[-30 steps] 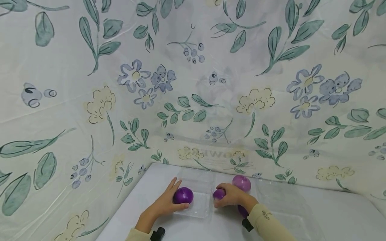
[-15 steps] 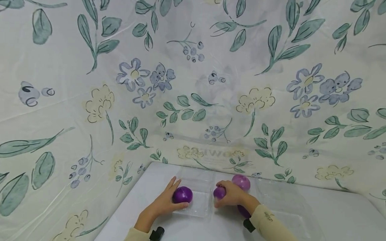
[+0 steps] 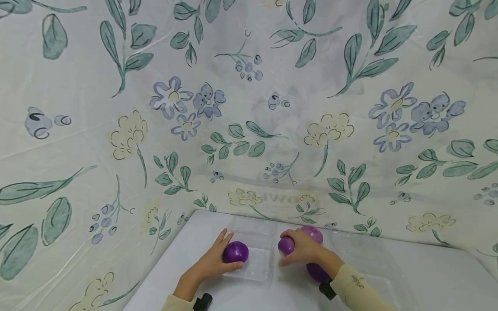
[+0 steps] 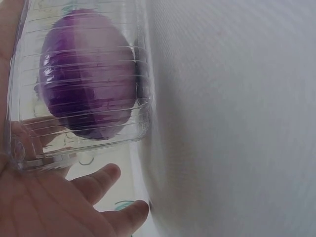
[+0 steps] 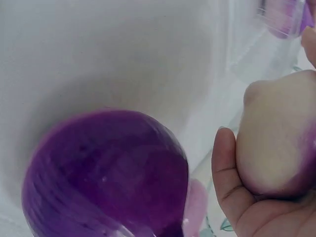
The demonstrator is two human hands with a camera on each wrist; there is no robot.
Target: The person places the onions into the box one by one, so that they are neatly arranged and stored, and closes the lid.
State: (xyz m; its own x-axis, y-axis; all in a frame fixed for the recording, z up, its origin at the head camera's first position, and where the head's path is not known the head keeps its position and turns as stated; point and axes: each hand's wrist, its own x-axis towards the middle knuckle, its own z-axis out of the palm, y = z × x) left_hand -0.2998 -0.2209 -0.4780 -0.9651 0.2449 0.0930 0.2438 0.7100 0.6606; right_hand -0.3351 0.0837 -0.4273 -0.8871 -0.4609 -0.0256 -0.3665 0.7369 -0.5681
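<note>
A round, glossy purple bulb, onion-like (image 3: 235, 252), sits in the left part of a clear plastic tray (image 3: 258, 270). My left hand (image 3: 213, 260) lies along that tray's left end with fingers spread; in the left wrist view two fingers (image 4: 101, 182) stretch out straight below the tray wall. My right hand (image 3: 301, 248) grips a smaller purple-and-cream bulb (image 3: 286, 245) just right of the tray; in the right wrist view its cream side (image 5: 274, 133) faces the camera. A large dark purple bulb (image 3: 318, 273) lies under my right wrist, partly covered. Behind the hand is a lighter pink-purple bulb (image 3: 312, 234).
Another clear plastic tray (image 3: 383, 283) lies on the right of the white tabletop (image 3: 439, 268). A floral cloth (image 3: 249, 108) hangs behind the table and down the left side. Black wrist devices (image 3: 203, 301) sit at both cuffs.
My right hand has shifted slightly right and away from me with the smaller bulb, uncovering more of the dark purple bulb under the wrist. The left hand stays in place.
</note>
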